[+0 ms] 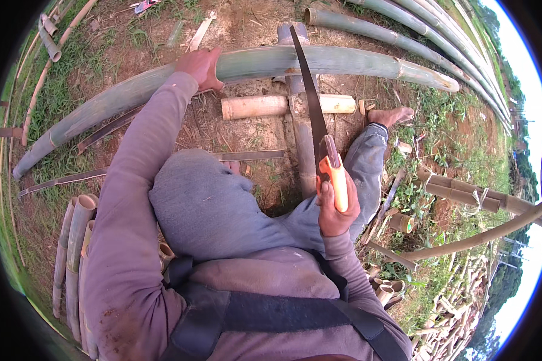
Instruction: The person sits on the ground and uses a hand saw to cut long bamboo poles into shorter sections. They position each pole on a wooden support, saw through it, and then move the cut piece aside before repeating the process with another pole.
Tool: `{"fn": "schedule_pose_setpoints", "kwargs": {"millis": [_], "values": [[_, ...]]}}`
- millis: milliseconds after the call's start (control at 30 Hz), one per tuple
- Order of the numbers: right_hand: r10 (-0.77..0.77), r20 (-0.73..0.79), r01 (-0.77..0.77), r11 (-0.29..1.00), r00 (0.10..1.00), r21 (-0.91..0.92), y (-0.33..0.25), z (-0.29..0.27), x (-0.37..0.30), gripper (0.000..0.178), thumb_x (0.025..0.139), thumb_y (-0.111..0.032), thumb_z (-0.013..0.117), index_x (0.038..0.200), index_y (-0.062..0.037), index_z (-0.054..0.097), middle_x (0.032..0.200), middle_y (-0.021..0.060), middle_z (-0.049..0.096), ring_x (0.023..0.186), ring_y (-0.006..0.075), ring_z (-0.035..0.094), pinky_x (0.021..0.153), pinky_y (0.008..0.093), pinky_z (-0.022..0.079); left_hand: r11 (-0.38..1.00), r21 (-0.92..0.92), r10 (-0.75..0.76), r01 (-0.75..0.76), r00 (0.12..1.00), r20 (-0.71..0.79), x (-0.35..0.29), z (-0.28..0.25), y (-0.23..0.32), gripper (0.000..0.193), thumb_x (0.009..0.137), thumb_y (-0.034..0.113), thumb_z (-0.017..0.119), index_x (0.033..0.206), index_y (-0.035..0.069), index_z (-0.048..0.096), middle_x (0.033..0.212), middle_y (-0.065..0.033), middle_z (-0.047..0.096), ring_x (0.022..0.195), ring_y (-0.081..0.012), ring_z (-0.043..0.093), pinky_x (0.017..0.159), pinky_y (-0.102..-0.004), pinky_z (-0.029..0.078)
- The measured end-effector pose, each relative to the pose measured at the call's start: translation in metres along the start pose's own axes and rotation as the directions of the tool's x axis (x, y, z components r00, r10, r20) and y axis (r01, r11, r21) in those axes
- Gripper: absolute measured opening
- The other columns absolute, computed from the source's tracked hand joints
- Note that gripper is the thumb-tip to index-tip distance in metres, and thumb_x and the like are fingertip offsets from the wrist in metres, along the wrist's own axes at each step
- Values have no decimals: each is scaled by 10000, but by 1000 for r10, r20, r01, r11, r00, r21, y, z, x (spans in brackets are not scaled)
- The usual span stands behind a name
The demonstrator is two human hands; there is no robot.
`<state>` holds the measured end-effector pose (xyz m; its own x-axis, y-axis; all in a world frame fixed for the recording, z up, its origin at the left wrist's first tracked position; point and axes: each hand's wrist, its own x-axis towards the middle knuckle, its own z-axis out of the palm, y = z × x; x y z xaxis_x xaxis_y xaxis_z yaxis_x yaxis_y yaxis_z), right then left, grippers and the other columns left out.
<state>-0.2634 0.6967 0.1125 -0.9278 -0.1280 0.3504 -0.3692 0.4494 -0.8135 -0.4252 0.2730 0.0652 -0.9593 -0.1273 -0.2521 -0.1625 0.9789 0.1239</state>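
A long green bamboo pole (256, 62) lies across in front of me, resting over an upright-to-me support pole (304, 144). My left hand (200, 68) is wrapped over the bamboo pole, left of that support. In my right hand (337, 207) is the orange handle of a hand saw (311, 99). Its long dark blade points away from me, and its far part overlaps the bamboo pole in view; whether it touches the pole I cannot tell. A short pale bamboo piece (253, 107) lies crosswise at the support, just nearer than the pole.
Several long bamboo poles (367, 31) lie at the far right. Cut bamboo tubes (78, 234) stand at my left, with more short pieces (388, 292) at my right. A tied bamboo frame (464, 192) stands to the right. My bare foot (391, 116) rests beside the support.
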Motion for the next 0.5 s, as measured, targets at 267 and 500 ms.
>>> {"fn": "schedule_pose_setpoints", "kwargs": {"millis": [267,500], "values": [[15,-42,-12,997,999,75,24,76,120,394,998,-112,766,1350,33,665,1147,161,744,922,214,717,841,336,567,1000,-5,21,-21,998,-57,4,0,18,847,697,500,933,1354,124,554,1231,-167,712,1157,-390,704,1009,-505,553],[33,-13,-31,993,999,114,21,41,54,377,1050,-99,717,1389,43,631,1046,63,736,628,46,601,540,213,503,999,9,36,-36,995,-96,5,4,-1,859,697,493,931,1376,124,556,1214,-171,718,1144,-396,706,982,-508,569]]}}
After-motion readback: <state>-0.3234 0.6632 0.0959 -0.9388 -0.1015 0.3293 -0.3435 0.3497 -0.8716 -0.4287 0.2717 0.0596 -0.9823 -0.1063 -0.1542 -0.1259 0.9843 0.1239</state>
